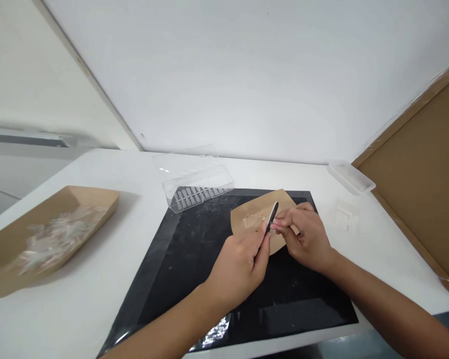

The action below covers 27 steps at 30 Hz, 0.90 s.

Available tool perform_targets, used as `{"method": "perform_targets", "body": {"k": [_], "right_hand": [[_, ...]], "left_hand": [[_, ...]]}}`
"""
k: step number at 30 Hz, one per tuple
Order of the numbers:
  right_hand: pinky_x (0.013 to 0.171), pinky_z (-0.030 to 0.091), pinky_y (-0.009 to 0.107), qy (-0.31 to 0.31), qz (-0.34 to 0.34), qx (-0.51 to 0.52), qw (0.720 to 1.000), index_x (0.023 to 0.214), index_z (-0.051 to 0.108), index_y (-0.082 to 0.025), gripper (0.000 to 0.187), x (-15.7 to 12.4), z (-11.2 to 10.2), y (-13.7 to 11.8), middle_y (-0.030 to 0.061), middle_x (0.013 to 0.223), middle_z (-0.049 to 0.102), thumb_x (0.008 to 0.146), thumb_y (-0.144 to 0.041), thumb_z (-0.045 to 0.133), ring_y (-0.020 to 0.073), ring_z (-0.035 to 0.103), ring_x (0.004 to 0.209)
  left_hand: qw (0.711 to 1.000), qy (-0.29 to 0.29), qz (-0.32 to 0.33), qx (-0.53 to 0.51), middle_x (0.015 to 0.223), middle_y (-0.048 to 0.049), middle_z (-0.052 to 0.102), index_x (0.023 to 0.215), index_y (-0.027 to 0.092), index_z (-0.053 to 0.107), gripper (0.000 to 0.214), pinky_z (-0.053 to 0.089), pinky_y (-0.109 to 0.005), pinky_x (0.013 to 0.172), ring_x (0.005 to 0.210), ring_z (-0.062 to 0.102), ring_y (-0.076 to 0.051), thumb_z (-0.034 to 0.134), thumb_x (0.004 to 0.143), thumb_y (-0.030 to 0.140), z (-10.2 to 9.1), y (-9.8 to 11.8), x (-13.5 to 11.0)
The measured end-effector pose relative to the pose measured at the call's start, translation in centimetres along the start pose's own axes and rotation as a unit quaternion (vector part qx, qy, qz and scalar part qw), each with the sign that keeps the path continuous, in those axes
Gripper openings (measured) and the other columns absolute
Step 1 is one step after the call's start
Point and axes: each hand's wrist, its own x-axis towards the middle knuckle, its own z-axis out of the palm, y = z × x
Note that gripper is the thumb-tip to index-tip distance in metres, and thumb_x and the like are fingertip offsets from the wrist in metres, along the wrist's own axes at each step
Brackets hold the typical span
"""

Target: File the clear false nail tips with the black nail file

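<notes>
A slim nail file (272, 215), dark with a pale face, tilts upward from my left hand (243, 259), which is closed around its lower part. Against the file's edge, the fingertips of my right hand (303, 234) are pinched together; whatever they hold is too small to make out. Beneath both hands lies a brown sheet of paper (243, 209), with a few small clear pieces (252, 219) on it. A clear plastic box (198, 187) with rows of clear nail tips (189, 197) sits beyond, on the black mat's far left corner.
The black mat (187, 259) covers the middle of the white table (108, 239). On the left stands a brown paper tray (7, 249) with many clear packets (60, 239). A translucent tray (351, 177), a small sticker sheet (346, 218) and a cardboard box (422, 164) are on the right.
</notes>
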Motion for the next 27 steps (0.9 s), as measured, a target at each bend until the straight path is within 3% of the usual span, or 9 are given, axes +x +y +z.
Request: {"method": "perform_targets", "body": {"k": [4, 6, 8, 12, 16, 21, 27], "right_hand": [[0.08, 0.042, 0.038, 0.035, 0.027, -0.018, 0.999, 0.082, 0.056, -0.025, 0.02, 0.1, -0.1, -0.1, -0.0032, 0.075, 0.077, 0.1, -0.019, 0.063, 0.0182, 0.076, 0.077], [0.079, 0.043, 0.038, 0.017, 0.025, -0.008, 1.0, 0.08, 0.054, -0.024, 0.023, 0.1, -0.3, -0.2, -0.0027, 0.075, 0.076, 0.101, -0.021, 0.062, 0.0182, 0.076, 0.076], [0.078, 0.043, 0.038, -0.018, 0.013, 0.005, 1.0, 0.08, 0.054, -0.024, 0.023, 0.1, -0.5, -0.3, -0.0025, 0.076, 0.077, 0.102, -0.022, 0.062, 0.0173, 0.075, 0.074], [0.079, 0.041, 0.039, 0.034, 0.018, -0.023, 0.999, 0.083, 0.055, -0.024, 0.021, 0.0, -0.5, -0.1, -0.0031, 0.075, 0.077, 0.102, -0.022, 0.063, 0.0173, 0.075, 0.073], [0.077, 0.039, 0.038, 0.0, -0.002, -0.014, 1.0, 0.086, 0.057, -0.024, 0.017, -0.3, -0.2, -0.2, -0.0036, 0.082, 0.078, 0.101, -0.017, 0.063, 0.0158, 0.076, 0.076], [0.075, 0.039, 0.038, 0.013, -0.004, 0.014, 1.0, 0.087, 0.055, -0.024, 0.017, -0.9, -0.4, -0.3, -0.0034, 0.078, 0.078, 0.101, -0.018, 0.064, 0.0152, 0.075, 0.073], [0.077, 0.041, 0.04, 0.076, -0.001, 0.009, 0.997, 0.09, 0.056, -0.026, 0.016, -1.7, -1.2, 1.6, -0.0048, 0.071, 0.076, 0.099, -0.021, 0.068, 0.0185, 0.075, 0.07]], "left_hand": [[0.998, 0.037, 0.035, 0.044, 0.06, 0.0032, 0.063, 0.124, 0.01, 0.067, 0.027, 0.046, -0.022, 0.05, 0.046, 0.058, -0.011, 0.05, 0.104, 0.018, 0.3, -0.4, -0.2], [0.997, 0.04, 0.037, 0.047, 0.062, 0.0027, 0.064, 0.125, 0.011, 0.066, 0.027, 0.046, -0.022, 0.05, 0.046, 0.058, -0.011, 0.05, 0.105, 0.017, 0.4, -0.4, -0.3], [0.998, 0.04, 0.039, 0.037, 0.063, 0.002, 0.065, 0.124, 0.011, 0.067, 0.027, 0.047, -0.021, 0.05, 0.047, 0.059, -0.011, 0.05, 0.105, 0.017, 0.3, -0.3, -0.3], [0.999, 0.02, 0.03, 0.016, 0.062, 0.0021, 0.064, 0.122, 0.01, 0.068, 0.026, 0.047, -0.021, 0.051, 0.048, 0.06, -0.011, 0.051, 0.104, 0.016, 0.2, -0.1, -0.3], [1.0, -0.005, 0.007, -0.005, 0.061, 0.0018, 0.064, 0.117, 0.011, 0.07, 0.025, 0.045, -0.02, 0.049, 0.049, 0.06, -0.011, 0.049, 0.104, 0.014, 0.2, -0.3, -0.4], [0.999, 0.02, 0.032, 0.012, 0.064, 0.0017, 0.065, 0.123, 0.01, 0.068, 0.026, 0.046, -0.021, 0.052, 0.049, 0.06, -0.011, 0.051, 0.105, 0.017, 0.4, -0.8, -0.3], [0.999, -0.012, -0.038, 0.001, 0.064, 0.0026, 0.067, 0.136, 0.013, 0.063, 0.035, 0.048, -0.02, 0.053, 0.054, 0.065, -0.012, 0.047, 0.107, 0.024, -0.1, -1.3, 0.0]]}}
